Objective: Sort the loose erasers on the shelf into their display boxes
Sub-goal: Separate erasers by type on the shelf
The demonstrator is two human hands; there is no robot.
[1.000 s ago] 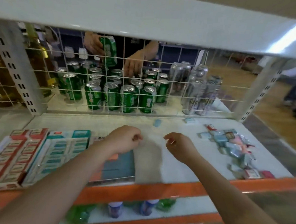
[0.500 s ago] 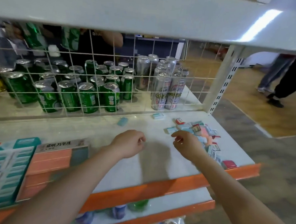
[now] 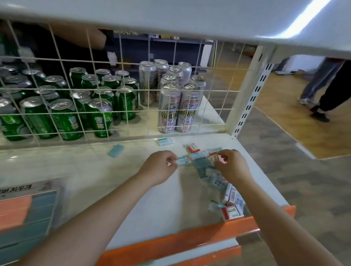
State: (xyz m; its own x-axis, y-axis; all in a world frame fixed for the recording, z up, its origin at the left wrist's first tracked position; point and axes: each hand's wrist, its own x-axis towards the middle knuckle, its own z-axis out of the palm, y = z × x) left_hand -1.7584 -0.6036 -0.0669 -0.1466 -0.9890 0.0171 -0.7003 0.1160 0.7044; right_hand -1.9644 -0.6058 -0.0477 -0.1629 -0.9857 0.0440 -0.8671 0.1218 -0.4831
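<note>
A heap of loose erasers (image 3: 207, 171) in teal, red and pink wrappers lies at the right end of the white shelf (image 3: 98, 169). My left hand (image 3: 158, 168) pinches a teal-and-white eraser (image 3: 182, 161) at the heap's left edge. My right hand (image 3: 231, 167) pinches a pink-wrapped eraser (image 3: 217, 158) on top of the heap. One teal eraser (image 3: 116, 150) and one boxed teal eraser (image 3: 165, 141) lie apart near the wire grid. An orange-and-teal display box (image 3: 15, 209) sits at the left front, blurred.
A wire grid (image 3: 115, 100) closes the shelf's back; green cans (image 3: 64, 113) and silver cans (image 3: 172, 99) stand behind it. The shelf above (image 3: 177, 13) hangs low. An orange front lip (image 3: 184, 242) edges the shelf. People's legs (image 3: 327, 88) stand on the floor at far right.
My view swung right, pushing the display boxes to the left edge. Both hands moved right and forward onto the eraser heap and took hold of an eraser each.
</note>
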